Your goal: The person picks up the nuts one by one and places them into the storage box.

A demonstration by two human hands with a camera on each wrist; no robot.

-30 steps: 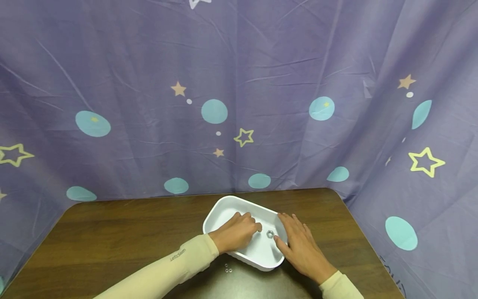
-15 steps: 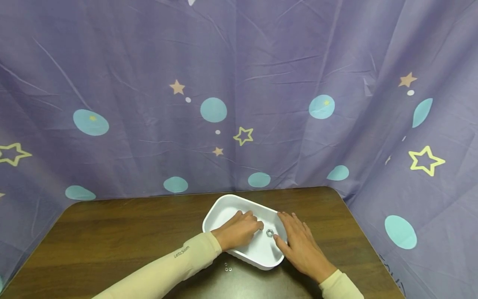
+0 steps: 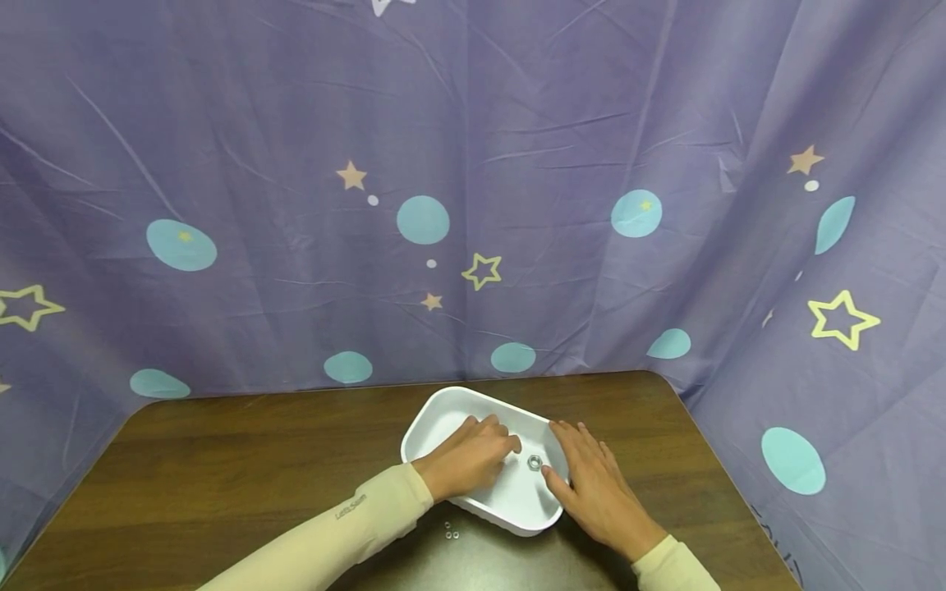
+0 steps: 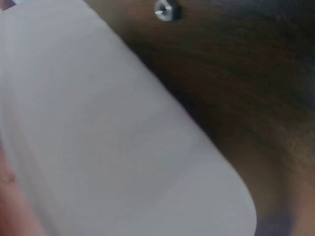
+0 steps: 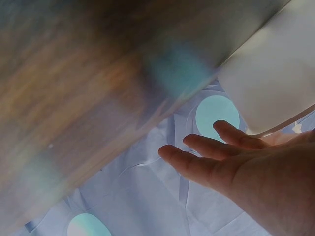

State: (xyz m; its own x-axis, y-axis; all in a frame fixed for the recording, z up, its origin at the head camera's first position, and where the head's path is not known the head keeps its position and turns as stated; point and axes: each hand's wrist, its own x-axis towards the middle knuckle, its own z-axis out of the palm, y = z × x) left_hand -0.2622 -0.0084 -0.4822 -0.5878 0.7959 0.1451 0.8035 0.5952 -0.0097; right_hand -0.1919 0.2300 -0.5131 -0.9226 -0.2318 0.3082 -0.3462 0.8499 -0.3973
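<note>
Tray (image 3: pixel 521 501), white, one

On worktop (image 3: pixel 259 460), set askew. Contents: nut (image 3: pixel 534 463), toward right end. Left hand (image 3: pixel 470 460): inside tray, fingers curled; cannot tell whether anything is held. Right hand (image 3: pixel 597 484): fingers extended, curled round nothing, at tray's right end, thumb beside nut. Small nuts (image 3: pixel 448 535): three, worktop, near side.

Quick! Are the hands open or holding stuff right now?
Left hand: fingers curled over the white tray; can't tell whether it holds anything.
Right hand: open, fingers mostly straight at the tray's edge.
</note>
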